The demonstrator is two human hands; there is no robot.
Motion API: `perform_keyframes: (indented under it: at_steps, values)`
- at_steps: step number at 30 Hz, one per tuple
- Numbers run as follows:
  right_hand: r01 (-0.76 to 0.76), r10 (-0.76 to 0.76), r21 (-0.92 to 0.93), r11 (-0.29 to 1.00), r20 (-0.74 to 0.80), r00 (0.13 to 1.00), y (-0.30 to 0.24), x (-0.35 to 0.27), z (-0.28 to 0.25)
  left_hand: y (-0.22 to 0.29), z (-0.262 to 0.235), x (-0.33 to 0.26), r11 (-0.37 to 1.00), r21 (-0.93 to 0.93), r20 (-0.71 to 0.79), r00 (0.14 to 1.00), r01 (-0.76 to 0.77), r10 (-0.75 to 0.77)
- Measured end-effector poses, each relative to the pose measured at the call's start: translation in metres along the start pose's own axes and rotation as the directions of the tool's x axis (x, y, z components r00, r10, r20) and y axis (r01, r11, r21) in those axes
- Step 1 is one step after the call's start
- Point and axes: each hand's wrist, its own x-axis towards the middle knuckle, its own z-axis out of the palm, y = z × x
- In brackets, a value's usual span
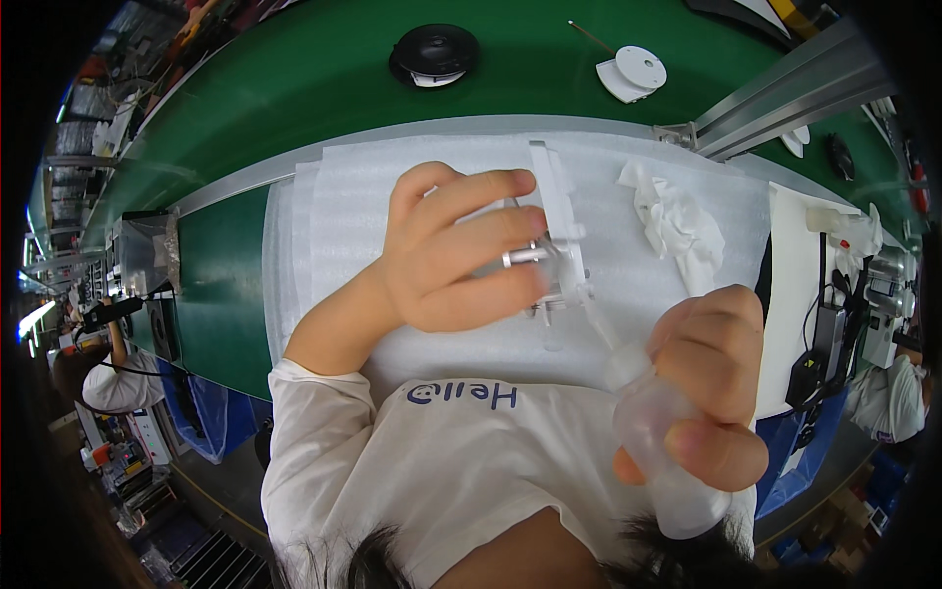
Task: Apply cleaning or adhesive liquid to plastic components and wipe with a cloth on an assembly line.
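Note:
My left hand (pixel 456 250) is closed around a white part (pixel 561 206) with small metal pins and brackets, held above white foam sheeting (pixel 348 206). The fingers cover much of this part, so its full shape is hidden. In my right hand (pixel 714 378) is a translucent squeeze bottle (pixel 659 427), gripped between thumb and fingers. The bottle tilts, and its thin nozzle points up and left, close to the lower end of the white part. Whether the tip touches the part I cannot tell.
Crumpled white tissue (pixel 682 231) lies on the foam at the right. Beyond a metal rail, a green conveyor belt (pixel 530 74) carries a black round device (pixel 435 54) and a white round part (pixel 633 74). A metal post (pixel 795 88) rises at the far right.

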Motion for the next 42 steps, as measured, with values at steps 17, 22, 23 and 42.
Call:
perform_keyframes:
  at_steps: [17, 22, 23, 42]
  values:
    - [0.105, -0.106, -0.016, 0.994, -0.154, 0.982, 0.006, -0.004, 0.009, 0.012, -0.001, -0.001, 0.616, -0.486, 0.145, 0.752, 0.620, -0.643]
    - [0.108, -0.110, -0.043, 0.993, -0.038, 0.993, 0.008, -0.003, 0.005, 0.018, -0.004, -0.004, 0.509, -0.575, 0.206, 0.715, 0.641, -0.668]
    - [0.121, -0.123, -0.053, 0.991, -0.040, 0.992, 0.009, -0.002, 0.005, 0.019, -0.004, -0.003, 0.483, -0.594, 0.225, 0.709, 0.644, -0.668]
    - [0.036, -0.038, -0.012, 0.999, -0.162, 0.986, 0.003, -0.001, 0.014, 0.025, -0.016, 0.011, -0.085, -0.787, 0.459, 0.488, 0.611, -0.743]
